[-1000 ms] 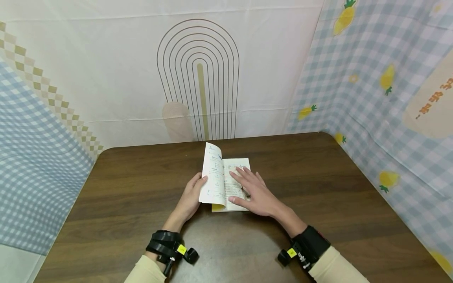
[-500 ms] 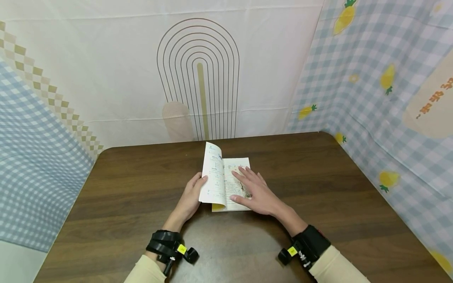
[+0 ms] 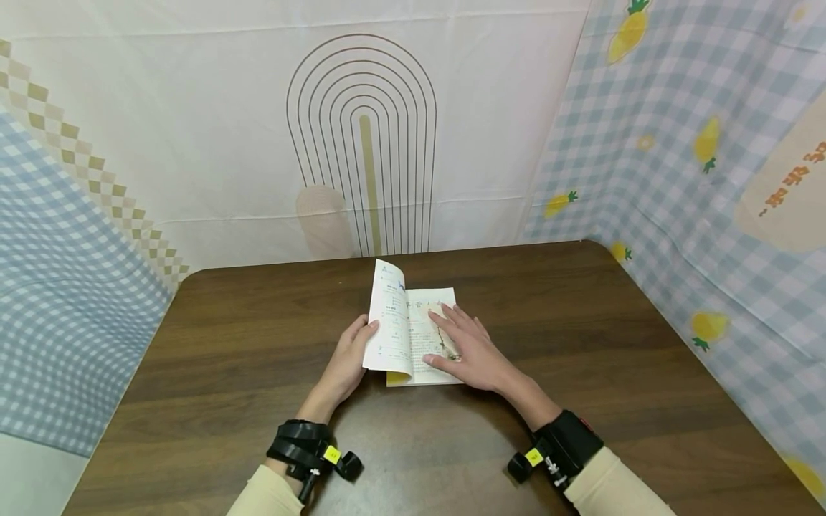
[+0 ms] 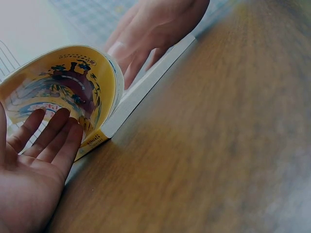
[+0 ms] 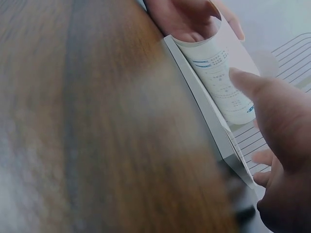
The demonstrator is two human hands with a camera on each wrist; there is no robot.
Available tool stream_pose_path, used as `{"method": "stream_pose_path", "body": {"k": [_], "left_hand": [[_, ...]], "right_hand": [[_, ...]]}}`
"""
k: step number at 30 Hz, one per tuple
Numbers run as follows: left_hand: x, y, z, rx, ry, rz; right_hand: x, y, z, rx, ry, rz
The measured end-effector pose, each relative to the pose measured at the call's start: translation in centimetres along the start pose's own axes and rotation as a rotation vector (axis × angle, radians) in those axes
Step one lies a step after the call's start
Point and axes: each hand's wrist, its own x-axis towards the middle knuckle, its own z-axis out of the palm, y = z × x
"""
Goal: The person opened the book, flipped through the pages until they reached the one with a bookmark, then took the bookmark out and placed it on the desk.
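Note:
A paperback book (image 3: 418,340) lies open on the table, its left-hand part lifted and curving up. My left hand (image 3: 345,358) holds that raised part at its outer edge, thumb on the printed page (image 3: 390,322) and fingers behind. The left wrist view shows those fingers against the yellow illustrated cover (image 4: 104,73). Over the right-hand page, my right hand (image 3: 474,358) spreads its straight fingers, covering the page's right side. In the right wrist view its thumb stands in front of the curled page (image 5: 218,80); whether the palm touches the paper is hard to tell.
The brown wooden table (image 3: 258,344) runs back to a white cloth (image 3: 213,129) with printed arches. Blue checked cloths hang at the left and right (image 3: 677,179). Each wrist carries a black strap with a small camera (image 3: 348,466).
My right hand has slid slightly to the right across the page, baring more of its print and picture. The left hand and the raised pages stay where they were.

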Motion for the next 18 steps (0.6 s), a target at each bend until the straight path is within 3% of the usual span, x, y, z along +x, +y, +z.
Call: {"method": "stream_pose_path", "body": {"k": [10, 18], "left_hand": [[-0.08, 0.16, 0.07, -0.01, -0.003, 0.003], [-0.08, 0.07, 0.04, -0.011, -0.007, 0.002]], "right_hand": [[0.08, 0.01, -0.08, -0.025, 0.03, 0.047], [-0.01, 0.28, -0.1, -0.036, 0.031, 0.021]]}}
